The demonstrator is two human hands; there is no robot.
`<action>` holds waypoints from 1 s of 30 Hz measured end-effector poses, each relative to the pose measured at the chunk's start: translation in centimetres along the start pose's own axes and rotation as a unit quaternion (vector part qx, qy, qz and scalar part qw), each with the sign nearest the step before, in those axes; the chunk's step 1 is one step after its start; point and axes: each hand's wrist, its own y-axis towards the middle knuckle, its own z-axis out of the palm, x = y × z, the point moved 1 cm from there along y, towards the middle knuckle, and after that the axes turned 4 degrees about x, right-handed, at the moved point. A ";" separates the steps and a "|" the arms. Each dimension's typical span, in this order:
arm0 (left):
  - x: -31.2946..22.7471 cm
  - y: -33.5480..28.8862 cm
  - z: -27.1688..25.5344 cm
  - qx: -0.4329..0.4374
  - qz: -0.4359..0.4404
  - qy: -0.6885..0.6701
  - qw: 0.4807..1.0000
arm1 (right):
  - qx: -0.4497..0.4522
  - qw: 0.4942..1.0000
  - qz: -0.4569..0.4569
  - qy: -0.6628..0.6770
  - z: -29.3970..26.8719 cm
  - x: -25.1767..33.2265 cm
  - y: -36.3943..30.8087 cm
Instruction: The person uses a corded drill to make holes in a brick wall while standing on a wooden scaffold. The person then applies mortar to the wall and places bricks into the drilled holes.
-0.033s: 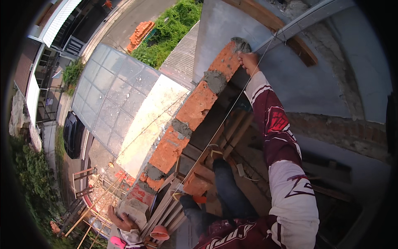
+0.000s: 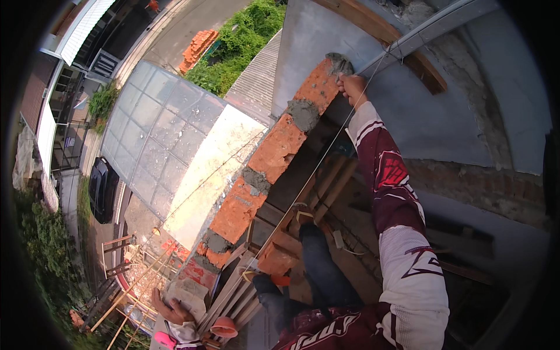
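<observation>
A row of orange bricks [image 2: 278, 149] with grey mortar [image 2: 303, 115] between them runs from lower left to upper right. At its far end, my right hand [image 2: 353, 90] is closed, its fingertips against the brick's end beside a lump of mortar [image 2: 339, 63]. Whatever those fingers hold is hidden. A thin taut string [image 2: 315, 170] passes close by this hand and along the near side of the bricks. At the lower left, my left hand [image 2: 174, 310] rests with its fingers apart on a pale grey block [image 2: 189, 293] at the row's near end.
Below my legs are loose bricks [image 2: 276, 259] and wooden planks [image 2: 233, 297]. An orange plastic vessel [image 2: 224, 327] and a pink object [image 2: 165, 340] are near my left wrist. Beyond the wall, a translucent roof [image 2: 157, 122] lies lower down. A metal beam [image 2: 431, 34] crosses the upper right.
</observation>
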 end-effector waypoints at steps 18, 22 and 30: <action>-0.5 0.4 0.2 -0.005 0.010 0.009 1.000 | -0.030 0.999 0.036 0.003 0.9 2.9 -1.2; -0.5 0.6 0.6 -0.006 0.021 -0.002 1.000 | -0.060 0.998 0.012 -0.027 1.2 1.4 1.2; -0.3 0.7 0.7 -0.014 0.020 -0.005 1.000 | -0.173 0.972 -0.146 0.057 0.8 -3.1 -6.6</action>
